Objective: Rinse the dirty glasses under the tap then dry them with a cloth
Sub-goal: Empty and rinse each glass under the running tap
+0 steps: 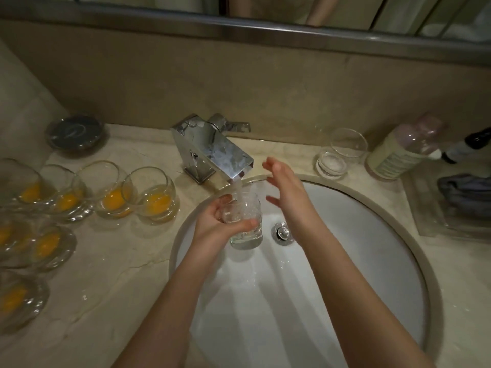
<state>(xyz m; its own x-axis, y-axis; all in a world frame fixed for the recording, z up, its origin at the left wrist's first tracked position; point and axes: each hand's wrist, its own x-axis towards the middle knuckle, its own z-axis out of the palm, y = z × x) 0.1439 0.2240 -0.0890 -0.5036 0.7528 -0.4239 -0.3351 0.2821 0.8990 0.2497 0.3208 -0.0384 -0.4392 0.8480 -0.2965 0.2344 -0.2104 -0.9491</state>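
My left hand (216,224) grips a clear glass (244,221) over the white sink (345,235), right under the chrome tap (215,152). Water runs from the spout into the glass. My right hand (285,187) hovers just right of the glass with its fingers spread, holding nothing. Several dirty glasses with orange residue (154,197) stand on the counter to the left. A clean glass (342,152) stands on the counter to the right of the tap. A grey cloth (462,189) lies in a clear tray at the far right.
A dark soap dish (75,134) sits at the back left of the marble counter (111,274). Two bottles (403,152) lie at the back right. The sink drain (283,232) is beside the held glass. A mirror ledge runs above the backsplash.
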